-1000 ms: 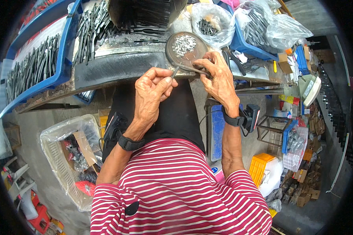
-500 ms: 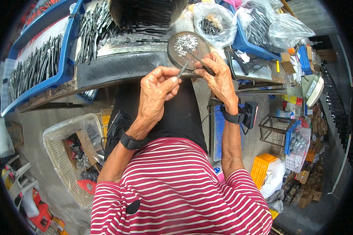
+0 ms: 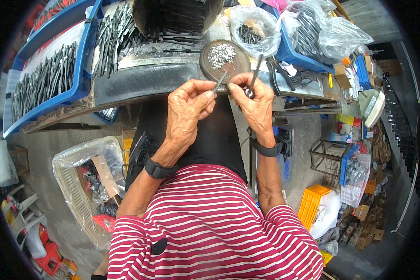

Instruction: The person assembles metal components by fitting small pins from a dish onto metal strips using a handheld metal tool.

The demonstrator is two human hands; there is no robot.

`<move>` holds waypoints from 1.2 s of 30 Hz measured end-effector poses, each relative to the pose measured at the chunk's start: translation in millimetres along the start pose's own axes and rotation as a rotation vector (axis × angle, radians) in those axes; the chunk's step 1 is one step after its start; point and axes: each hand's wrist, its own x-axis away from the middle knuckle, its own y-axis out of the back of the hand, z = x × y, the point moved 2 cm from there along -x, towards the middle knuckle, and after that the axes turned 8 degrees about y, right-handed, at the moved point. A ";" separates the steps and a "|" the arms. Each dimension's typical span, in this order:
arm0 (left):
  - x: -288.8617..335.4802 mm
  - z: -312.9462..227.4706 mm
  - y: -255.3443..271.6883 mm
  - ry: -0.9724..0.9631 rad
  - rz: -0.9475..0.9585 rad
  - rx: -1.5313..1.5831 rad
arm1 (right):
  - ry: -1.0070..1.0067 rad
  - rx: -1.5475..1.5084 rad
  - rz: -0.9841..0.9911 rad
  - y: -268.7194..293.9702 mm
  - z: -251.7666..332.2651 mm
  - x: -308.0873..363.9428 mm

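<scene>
Above the bench edge, my left hand [image 3: 191,103] pinches a slim grey metal piece [image 3: 220,81], its pointed end toward the round dish. My right hand [image 3: 254,100] is closed around a thin dark rod-like tool [image 3: 255,70], which sticks up from the fingers. The right thumb and forefinger are pressed together close to the metal piece; anything tiny between them is too small to make out. Just beyond both hands sits the round brown dish [image 3: 241,59], heaped with small silvery bits [image 3: 220,55]. Black-handled pliers [image 3: 274,79] lie right of my right hand.
Dark slim metal pieces fill a blue tray [image 3: 81,70] at left and lie loose beside it [image 3: 112,42]. A dark plate [image 3: 144,81] runs along the bench edge. Plastic bags [image 3: 254,30] and another blue bin [image 3: 294,56] stand at right. A lined crate [image 3: 86,186] is on the floor.
My right hand has turned, so the rod that pointed over the dish now points up and away, right of the dish. Its fingertips are at the dish's near edge. The left hand has barely moved.
</scene>
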 end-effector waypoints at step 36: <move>1.4 -13.3 3.5 0.020 0.091 -0.061 | -0.119 -0.662 -0.189 -24.2 4.3 8.1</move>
